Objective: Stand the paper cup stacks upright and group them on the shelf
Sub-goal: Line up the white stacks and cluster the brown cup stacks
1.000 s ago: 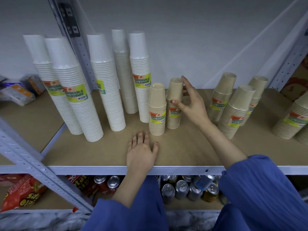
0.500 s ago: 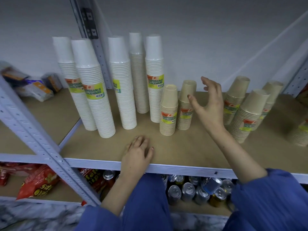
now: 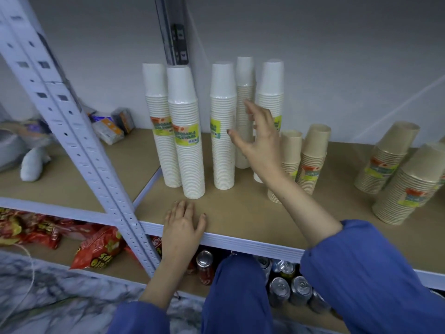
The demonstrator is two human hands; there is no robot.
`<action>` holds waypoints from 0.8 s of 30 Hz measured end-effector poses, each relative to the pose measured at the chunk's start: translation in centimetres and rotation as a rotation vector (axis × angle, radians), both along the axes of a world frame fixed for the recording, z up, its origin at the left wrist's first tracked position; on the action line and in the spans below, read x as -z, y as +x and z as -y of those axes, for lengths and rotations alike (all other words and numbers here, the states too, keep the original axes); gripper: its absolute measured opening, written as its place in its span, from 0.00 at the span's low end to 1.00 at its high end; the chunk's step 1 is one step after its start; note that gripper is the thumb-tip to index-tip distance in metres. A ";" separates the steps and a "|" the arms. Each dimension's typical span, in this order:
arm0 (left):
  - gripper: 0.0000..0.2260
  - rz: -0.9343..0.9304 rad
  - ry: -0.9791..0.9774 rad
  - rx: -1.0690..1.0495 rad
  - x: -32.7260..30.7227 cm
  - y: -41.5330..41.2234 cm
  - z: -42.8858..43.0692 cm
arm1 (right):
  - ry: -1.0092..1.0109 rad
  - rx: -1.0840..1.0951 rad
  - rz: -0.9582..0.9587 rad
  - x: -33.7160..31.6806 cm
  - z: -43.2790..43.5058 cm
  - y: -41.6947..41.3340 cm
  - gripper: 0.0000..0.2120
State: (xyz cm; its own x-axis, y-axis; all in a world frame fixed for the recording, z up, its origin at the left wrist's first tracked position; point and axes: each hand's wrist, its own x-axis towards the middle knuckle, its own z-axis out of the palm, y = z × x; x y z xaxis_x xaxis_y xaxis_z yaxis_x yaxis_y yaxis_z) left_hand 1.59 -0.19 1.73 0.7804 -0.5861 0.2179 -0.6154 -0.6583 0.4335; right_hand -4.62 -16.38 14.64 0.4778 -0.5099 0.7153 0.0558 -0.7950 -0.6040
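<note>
Several tall white cup stacks (image 3: 185, 131) stand upright at the back of the shelf (image 3: 240, 213). To their right stand two short brown cup stacks (image 3: 313, 157), and further right more brown stacks (image 3: 387, 157) lean together. My right hand (image 3: 257, 138) is open with fingers spread, in front of the rightmost white stacks (image 3: 245, 75), holding nothing. Whether it touches them is unclear. My left hand (image 3: 184, 222) lies flat on the shelf's front edge, just below the nearest white stack.
A grey perforated upright (image 3: 79, 145) runs diagonally at the left. Small packets (image 3: 108, 126) lie on the neighbouring shelf. Below are red snack bags (image 3: 98, 249) and drink cans (image 3: 289, 288). The wall is close behind the stacks.
My right hand has left the short brown stacks and moved left to the white stacks. The view has swung left. My left hand stays on the shelf edge.
</note>
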 end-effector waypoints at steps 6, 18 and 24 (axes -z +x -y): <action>0.24 0.059 0.034 0.019 0.4 0.1 -0.1 | 0.015 0.004 -0.026 -0.5 0.2 3.3 0.37; 0.32 0.096 -0.016 0.000 0.9 -0.1 -0.1 | 0.019 0.024 -0.022 -0.6 0.7 4.7 0.40; 0.27 0.079 0.028 0.005 1.3 0.3 -0.1 | 0.042 -0.096 -0.055 -0.5 0.9 4.0 0.37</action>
